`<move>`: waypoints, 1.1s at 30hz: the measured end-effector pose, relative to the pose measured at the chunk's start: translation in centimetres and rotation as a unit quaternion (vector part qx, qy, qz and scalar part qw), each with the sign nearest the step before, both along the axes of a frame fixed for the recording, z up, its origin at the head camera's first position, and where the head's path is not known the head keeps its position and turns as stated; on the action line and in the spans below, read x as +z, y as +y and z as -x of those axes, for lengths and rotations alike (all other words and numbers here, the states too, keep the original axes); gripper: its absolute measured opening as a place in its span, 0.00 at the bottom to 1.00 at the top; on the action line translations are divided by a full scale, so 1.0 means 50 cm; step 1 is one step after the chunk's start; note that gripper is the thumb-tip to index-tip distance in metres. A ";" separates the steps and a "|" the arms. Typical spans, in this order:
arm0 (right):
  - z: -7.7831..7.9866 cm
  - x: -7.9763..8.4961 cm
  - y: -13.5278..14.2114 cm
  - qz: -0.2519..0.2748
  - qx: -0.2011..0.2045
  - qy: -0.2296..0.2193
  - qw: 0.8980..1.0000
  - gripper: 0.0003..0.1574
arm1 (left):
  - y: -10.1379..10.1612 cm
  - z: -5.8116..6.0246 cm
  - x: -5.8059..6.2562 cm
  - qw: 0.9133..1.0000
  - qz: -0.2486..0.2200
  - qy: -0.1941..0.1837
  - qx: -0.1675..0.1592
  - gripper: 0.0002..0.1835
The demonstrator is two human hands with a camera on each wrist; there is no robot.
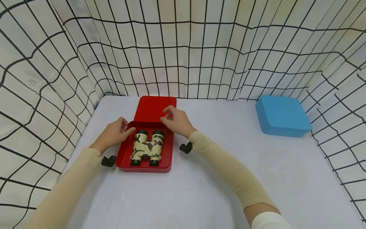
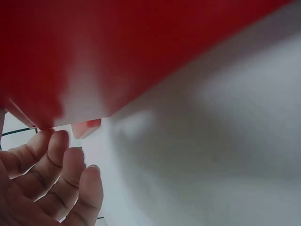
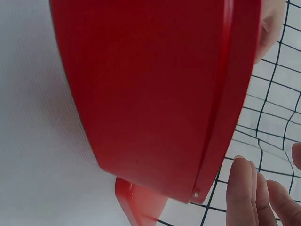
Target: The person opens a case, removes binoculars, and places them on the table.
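Observation:
Binoculars with a camouflage pattern and black ends lie inside a red box. Behind its far side stretches the box's red lid, folded back. At the far left corner is my left hand, thumb over the rim and fingers loosely bent outside. In the left wrist view those fingers are right by the box's corner. My right hand hovers by the lid's right edge near the far right corner, thumb and fingers apart with nothing between them. The right wrist view shows its fingers beside the box wall.
A blue box stands at the far right of the white table. Black-lined grid walls enclose the table at the back and sides. Black wrist cameras sit under both wrists, close to the red box.

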State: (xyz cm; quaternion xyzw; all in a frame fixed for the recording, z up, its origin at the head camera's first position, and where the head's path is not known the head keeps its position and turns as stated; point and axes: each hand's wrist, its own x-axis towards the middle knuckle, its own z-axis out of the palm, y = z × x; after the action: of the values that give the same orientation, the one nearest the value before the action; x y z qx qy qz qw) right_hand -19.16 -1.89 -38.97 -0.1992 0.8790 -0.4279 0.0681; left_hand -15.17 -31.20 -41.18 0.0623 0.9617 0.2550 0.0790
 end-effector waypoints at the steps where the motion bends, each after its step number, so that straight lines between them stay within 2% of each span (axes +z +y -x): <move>1: -0.004 0.000 -0.004 -0.003 0.003 0.004 1.000 0.24 | -0.002 -0.004 0.000 1.000 0.000 0.004 -0.002 0.22; 8: -0.024 -0.004 -0.019 -0.018 0.034 0.029 0.999 0.24 | -0.001 -0.026 0.007 0.999 0.017 0.025 -0.011 0.16; 15: -0.042 -0.009 -0.033 -0.054 0.065 0.056 0.995 0.23 | 0.002 -0.040 0.015 0.994 0.088 0.054 -0.043 0.12; 20: -0.055 -0.013 -0.043 -0.085 0.090 0.069 0.990 0.24 | 0.002 -0.052 0.018 0.986 0.135 0.069 -0.067 0.11; 26: -0.068 -0.022 -0.053 -0.138 0.109 0.089 0.980 0.27 | 0.009 -0.061 0.012 0.984 0.141 0.084 -0.068 0.09; 30: -0.074 -0.026 -0.058 -0.178 0.115 0.104 0.972 0.29 | 0.012 -0.063 0.006 0.979 0.157 0.111 -0.069 0.08; 33: -0.077 -0.027 -0.059 -0.190 0.114 0.107 0.969 0.29 | 0.014 -0.064 0.004 0.976 0.169 0.121 -0.070 0.08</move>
State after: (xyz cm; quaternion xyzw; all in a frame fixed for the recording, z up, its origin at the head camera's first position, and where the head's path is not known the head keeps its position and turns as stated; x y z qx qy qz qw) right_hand -15.32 -4.82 -40.33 -0.3260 0.9180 -0.2182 0.0586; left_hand -11.96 -30.50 -40.95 0.1453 0.9866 0.0731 -0.0109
